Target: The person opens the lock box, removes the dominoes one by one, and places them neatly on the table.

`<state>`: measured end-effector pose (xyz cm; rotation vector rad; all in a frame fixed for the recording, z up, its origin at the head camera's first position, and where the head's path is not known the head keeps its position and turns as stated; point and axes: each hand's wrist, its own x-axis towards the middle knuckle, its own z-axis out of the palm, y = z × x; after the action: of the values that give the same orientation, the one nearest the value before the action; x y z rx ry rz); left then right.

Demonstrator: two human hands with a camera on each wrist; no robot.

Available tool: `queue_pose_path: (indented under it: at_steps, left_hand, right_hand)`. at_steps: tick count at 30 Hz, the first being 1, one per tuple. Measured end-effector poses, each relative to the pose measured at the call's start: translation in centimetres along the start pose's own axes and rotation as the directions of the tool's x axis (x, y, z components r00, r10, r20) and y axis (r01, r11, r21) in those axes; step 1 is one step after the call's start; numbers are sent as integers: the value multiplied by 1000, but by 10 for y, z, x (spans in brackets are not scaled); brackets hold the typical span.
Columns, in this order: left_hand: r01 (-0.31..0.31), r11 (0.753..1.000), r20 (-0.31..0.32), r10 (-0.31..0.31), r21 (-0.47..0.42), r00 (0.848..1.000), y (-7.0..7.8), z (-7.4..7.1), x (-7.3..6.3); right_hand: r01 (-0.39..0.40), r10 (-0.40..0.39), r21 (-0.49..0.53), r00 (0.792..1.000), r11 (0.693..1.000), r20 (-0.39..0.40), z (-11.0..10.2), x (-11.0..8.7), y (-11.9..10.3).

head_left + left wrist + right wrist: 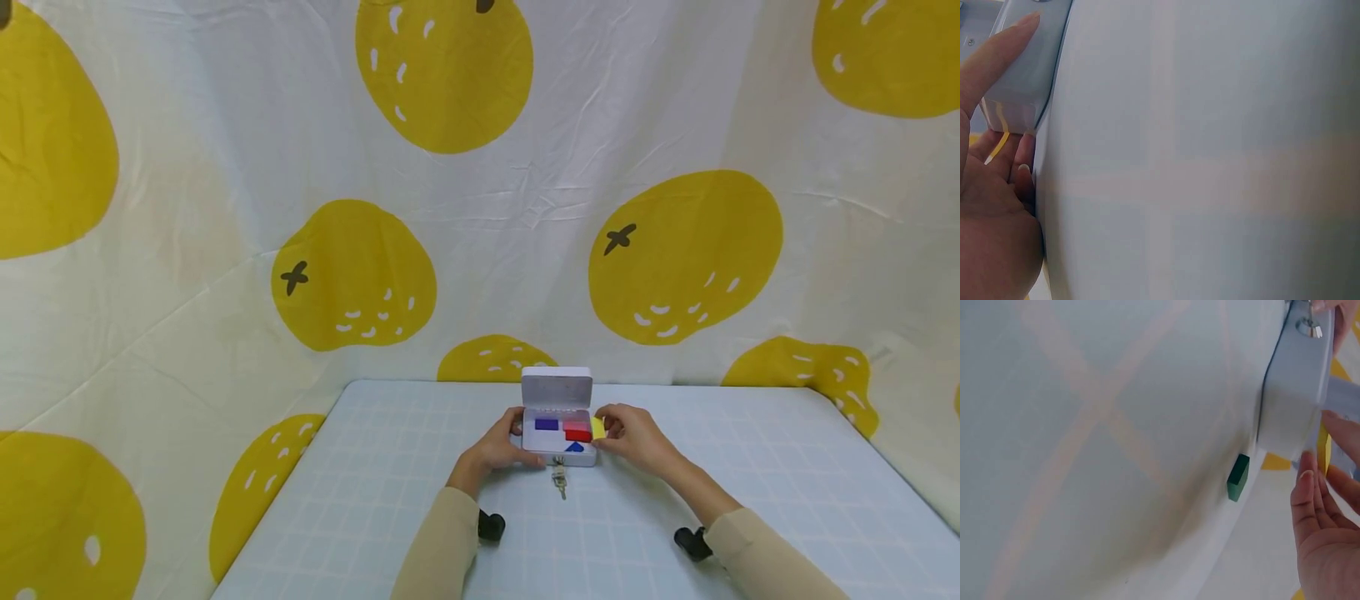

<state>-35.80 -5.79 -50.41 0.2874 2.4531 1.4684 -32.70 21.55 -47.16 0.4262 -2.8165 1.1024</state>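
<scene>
A yellow block, pinched by the right hand, is at the right edge of an open white box whose left side the left hand grips, with keys at its front and a green block on the table nearby

Your left hand grips the end of a pale, glossy box, thumb laid along its wall, beside pale-blue cloth with faint pinkish stripes crossing.
</scene>
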Motion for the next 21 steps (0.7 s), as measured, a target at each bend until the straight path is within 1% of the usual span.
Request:
queue_pose_path:
  at_steps: [5,11,17,21]
  left_hand:
    - [4,1000,-5,-4,1,1000,1,0,-2]
    - [9,1000,-15,-9,11,1000,1,1,-3]
    - [1,1000,-7,-1,12,1000,2,0,-4]
    - [0,1000,-6,0,10,1000,3,0,-4]
  right_hand:
    - [-8,8,-11,1000,1000,-2,-5,-4,3]
    - [-1,1,-28,1000,1000,-6,-10,-9,11]
    - [10,-11,-52,1000,999,-12,-16,-15,18]
    - [2,-2,-53,1000,999,-2,-19,-18,21]
